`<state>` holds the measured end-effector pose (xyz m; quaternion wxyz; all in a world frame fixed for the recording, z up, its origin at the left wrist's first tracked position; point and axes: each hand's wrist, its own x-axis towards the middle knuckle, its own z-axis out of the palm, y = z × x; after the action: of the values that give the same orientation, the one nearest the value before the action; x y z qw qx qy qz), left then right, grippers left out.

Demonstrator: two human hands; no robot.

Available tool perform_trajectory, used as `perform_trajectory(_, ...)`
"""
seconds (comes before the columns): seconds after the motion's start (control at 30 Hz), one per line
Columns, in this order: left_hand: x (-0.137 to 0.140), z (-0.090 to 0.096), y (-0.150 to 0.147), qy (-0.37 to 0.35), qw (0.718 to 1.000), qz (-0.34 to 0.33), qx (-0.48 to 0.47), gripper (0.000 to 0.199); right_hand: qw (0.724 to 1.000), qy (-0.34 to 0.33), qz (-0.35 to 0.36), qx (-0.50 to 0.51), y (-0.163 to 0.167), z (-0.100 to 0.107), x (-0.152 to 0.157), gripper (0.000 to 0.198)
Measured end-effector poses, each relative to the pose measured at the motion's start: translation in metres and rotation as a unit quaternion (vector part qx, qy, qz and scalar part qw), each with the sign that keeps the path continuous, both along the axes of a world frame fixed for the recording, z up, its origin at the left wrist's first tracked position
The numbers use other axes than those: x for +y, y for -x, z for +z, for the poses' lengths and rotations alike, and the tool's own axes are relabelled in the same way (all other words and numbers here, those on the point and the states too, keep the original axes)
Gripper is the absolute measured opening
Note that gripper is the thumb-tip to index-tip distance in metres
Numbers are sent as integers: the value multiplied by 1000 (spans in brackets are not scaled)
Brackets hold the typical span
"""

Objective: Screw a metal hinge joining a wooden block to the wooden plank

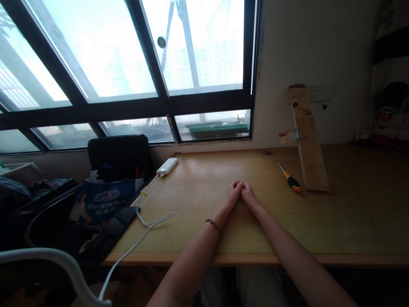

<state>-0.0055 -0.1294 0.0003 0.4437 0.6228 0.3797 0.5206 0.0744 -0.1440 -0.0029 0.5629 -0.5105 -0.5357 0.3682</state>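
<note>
My left hand (pixel 234 192) and my right hand (pixel 248 194) rest together on the wooden table (pixel 204 238), touching at the fingertips. Both are closed with fingers curled in, and no object shows in either one. A braided bracelet (pixel 213 224) circles my left wrist. To the right of my hands, apart from them, lies a screwdriver (pixel 292 182) with a yellow and black handle, its shaft pointing away to the left. Just beyond it a long wooden board (pixel 311 153) leans against the wall. A metal hinge (pixel 297 134) joins a short wood piece (pixel 286 137) to its left side.
A white power bank (pixel 167 166) with a white cable (pixel 153 223) lies by the table's left edge; the cable hangs over the front. A black chair (pixel 119 155) with a blue bag (pixel 102 200) stands at left. Windows and a wall socket (pixel 315 93) are behind.
</note>
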Motion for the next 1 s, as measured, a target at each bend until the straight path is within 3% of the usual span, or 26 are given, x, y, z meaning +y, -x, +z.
perform_trajectory(1.0, -1, 1, 0, -4, 1000, 6, 9, 29, 1000, -2, 6, 2, -1, -4, 2, 33)
